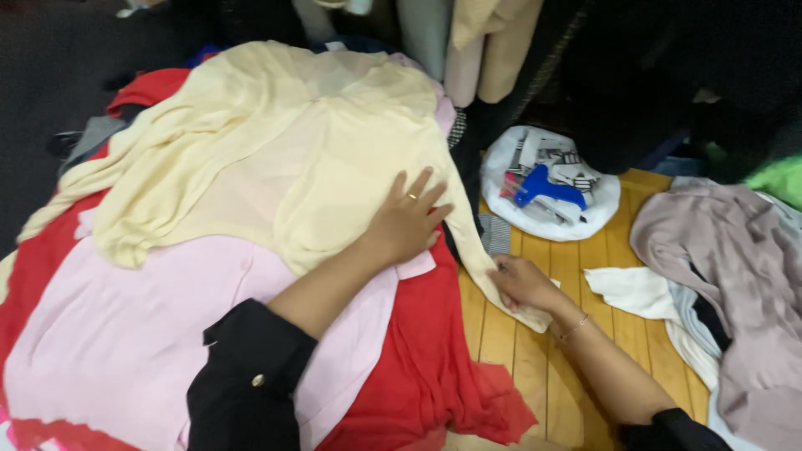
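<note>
on a clothes pile, left hand (pixel 407 221) flat, fingers spread on pale yellow garment (pixel 276 142), right hand (pixel 520 282) pinching its sleeve end

Warm wooden plank floor (pixel 576 276) under soft indoor light, hanging clothes (pixel 468 42) along the dim back.

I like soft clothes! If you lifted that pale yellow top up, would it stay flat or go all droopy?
Probably droopy: the pale yellow top already lies in soft folds over the pile, and its edge bends where the right hand pinches it. It looks thin and likely light. It may slide a bit, which could be why the left hand rests flat on it.
</note>
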